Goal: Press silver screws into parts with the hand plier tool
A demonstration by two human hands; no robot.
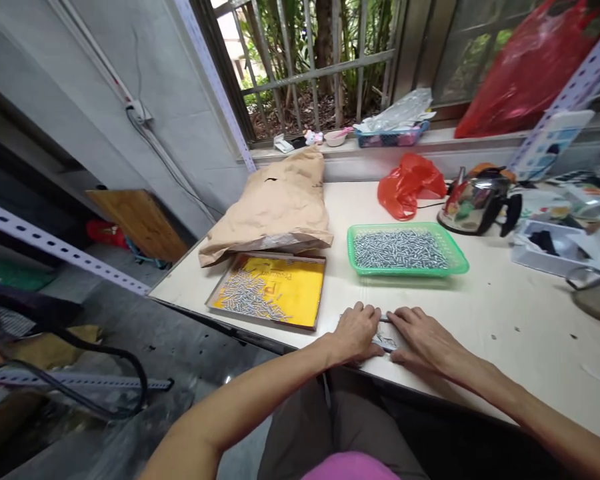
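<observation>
My left hand [356,331] and my right hand [420,337] rest side by side at the near edge of the white table [505,320], fingers curled down over a small heap of metal pins [386,341] between them. Both hands press on or pinch these small parts; the exact grip is hidden. A green plastic tray [455,257] full of small metal pins stands just beyond the hands. To the left lies a shallow box with a yellow bottom [295,293] holding a pile of similar pins.
A brown paper sack [280,200] lies behind the yellow box. A red plastic bag [410,187], a metal kettle [473,200] and white trays [545,250] crowd the back right. A window sill with clutter runs behind. Left of the table are metal shelving rails [55,247].
</observation>
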